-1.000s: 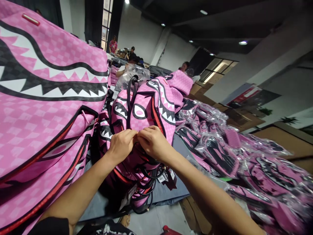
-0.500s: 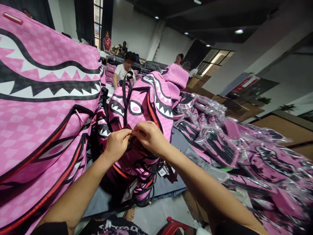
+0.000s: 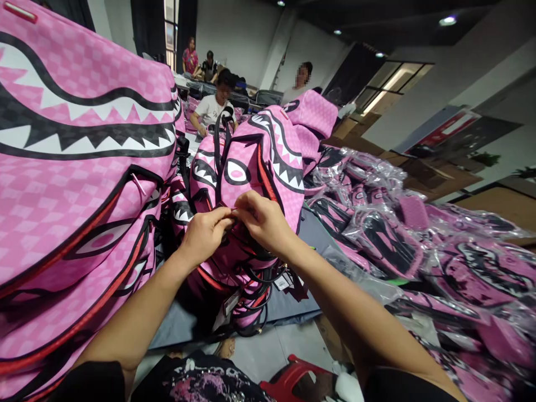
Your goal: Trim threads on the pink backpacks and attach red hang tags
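Note:
My left hand (image 3: 205,233) and my right hand (image 3: 264,223) meet fingertip to fingertip, both pinched. Whatever small dark thing lies between them is mostly covered by the fingers. Right behind them stands a pink checkered backpack (image 3: 247,153) with an eye print, jagged shark teeth and a red-edged zip. Paper hang tags (image 3: 285,281) dangle below my right wrist among black cords. Close on my left rises a stack of larger pink shark-mouth backpacks (image 3: 96,192).
Plastic-wrapped pink bags (image 3: 389,240) lie heaped on the right. A grey cover (image 3: 288,304) spreads under the bags in front. Below is a red stool (image 3: 288,377). A person in a white shirt (image 3: 211,109) works across the table; other people and cardboard boxes (image 3: 435,173) are farther back.
The view has shifted slightly, so the bags sit a little farther right. My hands stay pinched together; the dark piece that stuck up between them now shows less.

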Demonstrator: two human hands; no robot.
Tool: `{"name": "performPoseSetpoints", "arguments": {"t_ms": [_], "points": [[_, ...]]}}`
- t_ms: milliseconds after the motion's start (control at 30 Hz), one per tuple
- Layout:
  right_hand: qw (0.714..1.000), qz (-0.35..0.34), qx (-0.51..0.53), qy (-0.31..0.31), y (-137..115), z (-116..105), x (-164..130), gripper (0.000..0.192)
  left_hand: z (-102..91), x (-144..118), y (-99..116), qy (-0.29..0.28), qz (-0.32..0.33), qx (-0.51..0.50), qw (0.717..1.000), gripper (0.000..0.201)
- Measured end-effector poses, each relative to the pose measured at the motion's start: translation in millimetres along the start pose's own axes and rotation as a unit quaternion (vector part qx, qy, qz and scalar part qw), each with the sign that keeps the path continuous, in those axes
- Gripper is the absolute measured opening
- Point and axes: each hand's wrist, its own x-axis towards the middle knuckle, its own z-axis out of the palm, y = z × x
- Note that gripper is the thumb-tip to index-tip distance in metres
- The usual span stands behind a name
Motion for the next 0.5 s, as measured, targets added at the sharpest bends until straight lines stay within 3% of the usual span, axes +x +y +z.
{"name": "performPoseSetpoints", "arguments": {"t_ms": [167, 267, 300, 400, 500], "points": [[1.000, 0.009, 0.012, 0.003, 0.6, -1.5, -4.5, 0.007, -0.7, 0.7, 1.9, 0.070, 0.008, 0.062, 0.996, 0.007], [1.000, 0.011, 0.023, -0.002, 1.8, -2.9, -6.5, 0.010, 0.1, 0.6, 1.3, 0.006, 0.025, 0.017, 1.000, 0.013], [1.000, 0.012, 0.023, -0.003, 2.3, -3.4, -7.2, 0.011, 0.5, 0.5, 1.3, 0.001, 0.035, 0.034, 0.999, 0.015], [0.999, 0.023, 0.026, -0.006, 3.3, -5.5, -9.6, 0.012, 1.5, 0.2, 2.5, 0.064, 0.042, 0.107, 0.991, 0.011], [0.999, 0.026, 0.034, -0.011, 3.7, -8.2, -11.3, 0.012, 2.7, 0.3, 4.4, 0.013, 0.032, 0.047, 0.998, 0.014]]}}
